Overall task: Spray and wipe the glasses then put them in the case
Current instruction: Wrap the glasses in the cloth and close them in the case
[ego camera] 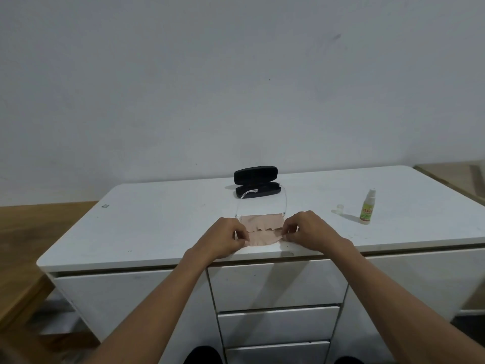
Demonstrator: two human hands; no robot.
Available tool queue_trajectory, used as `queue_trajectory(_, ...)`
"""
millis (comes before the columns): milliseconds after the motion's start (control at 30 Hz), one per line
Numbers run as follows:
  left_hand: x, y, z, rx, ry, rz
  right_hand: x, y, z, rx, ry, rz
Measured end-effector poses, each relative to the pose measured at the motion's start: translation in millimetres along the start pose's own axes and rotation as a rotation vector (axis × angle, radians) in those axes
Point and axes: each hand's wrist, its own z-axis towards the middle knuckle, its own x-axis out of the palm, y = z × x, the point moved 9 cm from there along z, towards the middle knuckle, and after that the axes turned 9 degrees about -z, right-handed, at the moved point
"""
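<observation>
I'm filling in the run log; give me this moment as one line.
stage: wiping | left hand, right hand: pinch cloth over glasses | case: open

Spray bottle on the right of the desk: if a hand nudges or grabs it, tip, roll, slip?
The spray bottle stands upright, tall and narrow, so a sideways nudge would probably topple it. It looks round, so once down it may roll across the smooth white desk. Its small clear cap lies apart beside it, leaving the nozzle bare; likely light, easy to grip by the body.
</observation>
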Motion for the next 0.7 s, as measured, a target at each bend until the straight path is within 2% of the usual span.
queue_trajectory(367,-29.7,12.0,20.3,-0.054,-0.414,-0.189,-20.1,-7.4,19.4,0.117,-0.236,0.133)
queue_trajectory(700,-18.6,31.1,32.4,-0.208,-0.497,-0.161,-6.4,-15.9,32.2,0.280,-0.378,0.000)
